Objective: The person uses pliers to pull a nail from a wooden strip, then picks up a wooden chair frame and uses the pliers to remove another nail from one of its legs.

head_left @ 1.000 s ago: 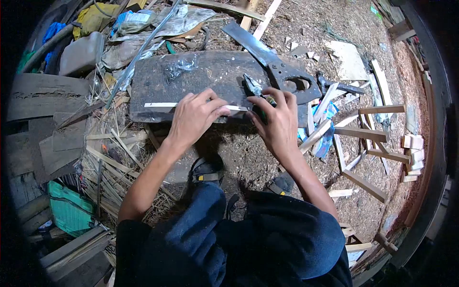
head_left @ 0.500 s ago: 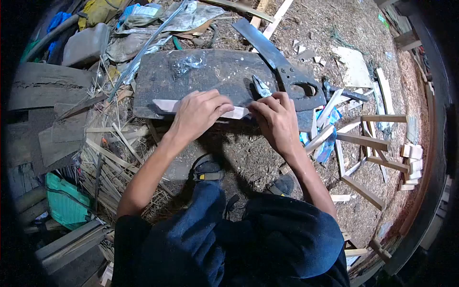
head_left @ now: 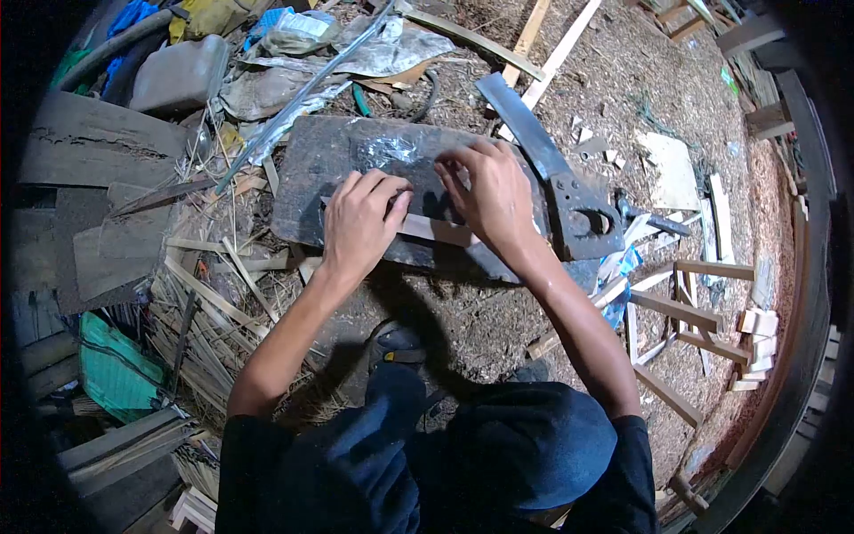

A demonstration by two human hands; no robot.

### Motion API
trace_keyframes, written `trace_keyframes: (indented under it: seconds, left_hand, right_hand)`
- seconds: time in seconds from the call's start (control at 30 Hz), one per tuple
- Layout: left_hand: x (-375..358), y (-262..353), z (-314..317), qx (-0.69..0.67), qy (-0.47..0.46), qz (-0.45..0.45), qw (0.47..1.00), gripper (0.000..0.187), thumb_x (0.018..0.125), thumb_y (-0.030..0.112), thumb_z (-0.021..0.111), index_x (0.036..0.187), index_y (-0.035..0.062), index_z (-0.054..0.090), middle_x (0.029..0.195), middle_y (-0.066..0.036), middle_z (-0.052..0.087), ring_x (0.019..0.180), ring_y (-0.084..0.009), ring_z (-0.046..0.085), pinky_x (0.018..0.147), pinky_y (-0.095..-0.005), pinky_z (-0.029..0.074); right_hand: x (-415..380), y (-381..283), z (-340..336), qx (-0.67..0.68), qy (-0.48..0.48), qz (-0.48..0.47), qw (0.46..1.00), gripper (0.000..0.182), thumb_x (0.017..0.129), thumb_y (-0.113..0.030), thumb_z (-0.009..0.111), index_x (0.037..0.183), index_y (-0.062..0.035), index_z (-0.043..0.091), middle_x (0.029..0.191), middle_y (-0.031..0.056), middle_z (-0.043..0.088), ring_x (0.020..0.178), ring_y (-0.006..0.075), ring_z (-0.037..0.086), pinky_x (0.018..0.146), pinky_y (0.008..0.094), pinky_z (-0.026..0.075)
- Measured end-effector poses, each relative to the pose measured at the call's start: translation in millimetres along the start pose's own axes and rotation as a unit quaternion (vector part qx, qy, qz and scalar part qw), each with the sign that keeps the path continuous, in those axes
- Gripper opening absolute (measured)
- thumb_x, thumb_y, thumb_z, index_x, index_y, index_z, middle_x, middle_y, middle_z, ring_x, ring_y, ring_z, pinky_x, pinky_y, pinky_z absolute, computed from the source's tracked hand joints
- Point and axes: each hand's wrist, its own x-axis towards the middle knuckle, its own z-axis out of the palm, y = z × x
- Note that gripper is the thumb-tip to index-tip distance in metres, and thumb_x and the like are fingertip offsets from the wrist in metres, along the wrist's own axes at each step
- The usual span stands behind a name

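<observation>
A narrow pale wooden strip (head_left: 436, 230) lies along the near edge of a dark, worn board (head_left: 307, 165). My left hand (head_left: 358, 218) is closed over the strip's left part, its thumb towards the middle. Above the right part of the strip is my right hand (head_left: 494, 191), fingers bent and apart, with nothing visible in them. It covers the spot where the pliers lay. A crumpled clear plastic packet (head_left: 389, 153) rests on the board just beyond my hands. To the right, a handsaw (head_left: 525, 129) lies with its dark handle (head_left: 587, 222) on the board's right end.
A hammer (head_left: 654, 218) lies right of the saw handle among wood offcuts. Small wooden frames (head_left: 680, 307) stand on the shaving-covered ground at right. Thin sticks (head_left: 209, 329) and a green plastic container (head_left: 116, 365) are at left, with a grey jerrycan (head_left: 181, 74) behind.
My right hand has let go of the wooden strip and risen over the board towards the plastic packet. My left hand stays on the strip. The view has shifted slightly.
</observation>
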Motion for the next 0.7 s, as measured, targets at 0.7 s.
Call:
trace_keyframes:
  seconds: [0.7]
  left_hand:
    - [7.4,-9.2,-11.3,-0.032,0.001,-0.044,0.999,0.015,0.091,0.019,0.068,0.098,0.0071,0.073,0.097,-0.009,0.069,0.090,-0.0302,0.064,0.080,-0.0400,0.051]
  right_hand:
    - [41.2,-1.8,38.1,-0.114,0.002,-0.039,0.993,0.021,0.087,-0.025,0.067,0.084,-0.0051,0.071,0.088,0.0140,0.071,0.090,0.0309,0.066,0.077,0.0420,0.054]
